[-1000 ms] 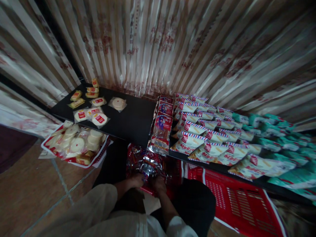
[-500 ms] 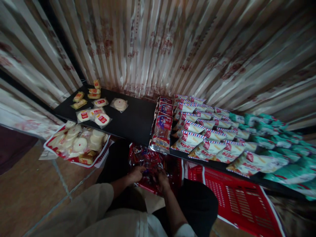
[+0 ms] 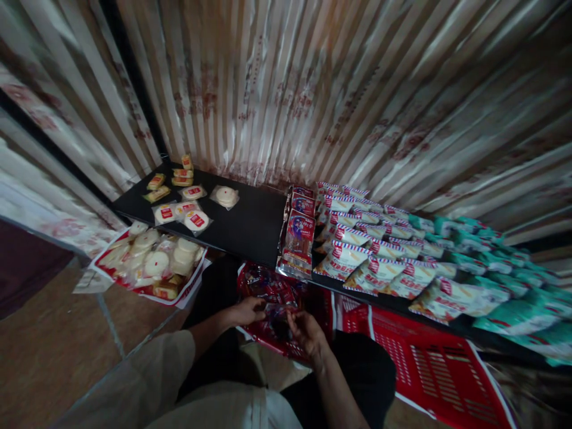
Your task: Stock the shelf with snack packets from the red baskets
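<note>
Between my knees stands a red basket (image 3: 331, 314) filled with dark red snack packets (image 3: 263, 283). Over it my left hand (image 3: 249, 311) and my right hand (image 3: 307, 333) are closed on the two ends of a snack packet (image 3: 277, 311), whose print is too dark to read. Just beyond, at the front of a black shelf (image 3: 241, 229), a row of similar red and blue packets (image 3: 298, 232) lies overlapping from front to back.
White-and-red snack bags (image 3: 344, 256) and green bags (image 3: 513, 319) fill the shelf's right side. Round wrapped cakes (image 3: 196, 221) and small yellow packs (image 3: 156, 180) lie on its left. A basket of cakes (image 3: 100, 271) is at left, an overturned-looking red basket (image 3: 429, 357) at right.
My hands have come up slightly from among the packets, with one packet now showing between them. My right hand has turned more palm-up. The whole view has shifted a little.
</note>
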The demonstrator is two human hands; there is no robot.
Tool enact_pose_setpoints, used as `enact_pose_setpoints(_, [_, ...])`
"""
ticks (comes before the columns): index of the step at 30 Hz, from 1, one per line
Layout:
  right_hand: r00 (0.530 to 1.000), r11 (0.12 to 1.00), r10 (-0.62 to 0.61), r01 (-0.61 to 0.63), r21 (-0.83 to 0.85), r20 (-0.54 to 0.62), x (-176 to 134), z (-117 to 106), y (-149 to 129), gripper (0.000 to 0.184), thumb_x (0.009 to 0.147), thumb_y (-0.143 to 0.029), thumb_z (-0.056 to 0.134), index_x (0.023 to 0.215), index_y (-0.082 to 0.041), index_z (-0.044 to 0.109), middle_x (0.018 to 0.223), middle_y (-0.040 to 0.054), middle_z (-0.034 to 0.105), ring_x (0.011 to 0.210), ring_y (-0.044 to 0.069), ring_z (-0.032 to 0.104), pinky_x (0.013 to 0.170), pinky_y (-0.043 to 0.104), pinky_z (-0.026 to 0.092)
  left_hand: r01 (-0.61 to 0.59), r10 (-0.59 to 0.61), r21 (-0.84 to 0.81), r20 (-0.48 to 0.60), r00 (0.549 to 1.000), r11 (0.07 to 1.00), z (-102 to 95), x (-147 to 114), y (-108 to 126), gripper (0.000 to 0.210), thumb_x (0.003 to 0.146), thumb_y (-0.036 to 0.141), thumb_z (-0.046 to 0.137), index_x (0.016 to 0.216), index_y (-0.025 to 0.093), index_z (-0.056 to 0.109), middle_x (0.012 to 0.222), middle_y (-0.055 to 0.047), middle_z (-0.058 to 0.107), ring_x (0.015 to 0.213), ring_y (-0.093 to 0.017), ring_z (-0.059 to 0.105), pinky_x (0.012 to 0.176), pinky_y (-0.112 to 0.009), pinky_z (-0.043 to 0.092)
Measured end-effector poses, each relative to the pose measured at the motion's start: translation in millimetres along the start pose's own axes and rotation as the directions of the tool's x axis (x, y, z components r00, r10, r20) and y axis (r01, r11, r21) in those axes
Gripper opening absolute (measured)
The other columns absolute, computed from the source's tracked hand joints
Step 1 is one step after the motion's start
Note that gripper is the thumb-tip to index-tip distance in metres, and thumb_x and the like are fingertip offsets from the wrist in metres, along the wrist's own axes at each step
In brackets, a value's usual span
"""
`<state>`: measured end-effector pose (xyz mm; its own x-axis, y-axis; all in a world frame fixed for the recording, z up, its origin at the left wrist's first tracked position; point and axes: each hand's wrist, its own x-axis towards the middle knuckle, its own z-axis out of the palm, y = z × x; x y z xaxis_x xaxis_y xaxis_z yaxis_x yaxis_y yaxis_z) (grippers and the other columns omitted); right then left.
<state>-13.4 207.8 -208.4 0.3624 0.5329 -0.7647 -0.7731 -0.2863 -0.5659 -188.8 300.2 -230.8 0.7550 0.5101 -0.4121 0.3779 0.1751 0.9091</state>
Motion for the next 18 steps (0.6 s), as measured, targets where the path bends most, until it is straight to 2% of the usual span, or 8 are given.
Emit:
enact_pose_setpoints(4, [0.999,0.998,0.051,-0.05,0.038,-0.018,-15,19,-5,0.022,0.071,0.0,0.055,0.061,-0.018,0.048,0.054,-0.0046,0.055,0.054,0.006,0.06,0.06,0.015,0.055,-0.044,0.049,0.041,-0.144,0.988,0.998,-1.9,-3,8,0.018,0.08,0.023,0.046,0.084,0.013,0.06,0.071,0.002,0.057,0.065,-0.01,0.048,0.06,-0.019,0.039])
enact_pose_setpoints(8, [0.997,0.999,0.053,-0.052,-0.016,0.052,-36,39,-12,0.011,0.07,-0.015,0.068,0.07,-0.016,0.056,0.061,-0.0007,0.061,0.059,0.01,0.062,0.049,0.015,0.05,-0.174,0.219,0.169,-0.302,0.928,0.97,-13.7,-9,35,0.022,0.084,0.032,0.041,0.076,0.016,0.055,0.068,0.003,0.052,0.064,-0.01,0.046,0.061,-0.02,0.037])
enact_pose_setpoints(10, [0.993,0.992,-0.004,0.018,-0.124,0.117,-48,49,-17,0.02,0.064,-0.025,0.074,0.072,-0.015,0.059,0.06,-0.0018,0.061,0.052,0.008,0.059,0.04,0.013,0.041,-0.22,0.284,0.212,-0.352,0.892,0.952,-21.5,-13,53,0.025,0.085,0.034,0.039,0.073,0.017,0.053,0.066,0.003,0.05,0.063,-0.01,0.045,0.061,-0.02,0.037])
enact_pose_setpoints(12, [0.979,0.964,-0.094,0.134,-0.231,0.18,-59,59,-22,0.028,0.058,-0.033,0.078,0.072,-0.016,0.06,0.057,-0.0042,0.06,0.046,0.007,0.053,0.039,0.014,0.035,-0.255,0.325,0.221,-0.396,0.859,0.942,-28.4,-17,70,0.026,0.086,0.035,0.037,0.072,0.018,0.051,0.066,0.003,0.05,0.063,-0.01,0.045,0.062,-0.02,0.037])
enact_pose_setpoints(14, [0.961,0.929,-0.162,0.225,-0.294,0.225,-68,69,-27,0.032,0.056,-0.039,0.077,0.075,-0.018,0.062,0.06,-0.0037,0.063,0.048,0.009,0.054,0.045,0.018,0.039,-0.283,0.353,0.219,-0.434,0.829,0.934,-33.7,-18,84,0.027,0.087,0.037,0.037,0.071,0.018,0.05,0.066,0.003,0.05,0.063,-0.011,0.046,0.062,-0.02,0.037])
enact_pose_setpoints(18, [0.921,0.887,-0.253,0.343,-0.309,0.295,-79,87,-36,0.04,0.061,-0.048,0.071,0.088,-0.02,0.062,0.078,0.0019,0.069,0.068,0.018,0.063,0.059,0.026,0.046,-0.313,0.389,0.235,-0.463,0.796,0.92,-40.3,-12,107,0.027,0.088,0.039,0.035,0.076,0.02,0.05,0.069,0.001,0.055,0.066,-0.011,0.051,0.063,-0.019,0.038])
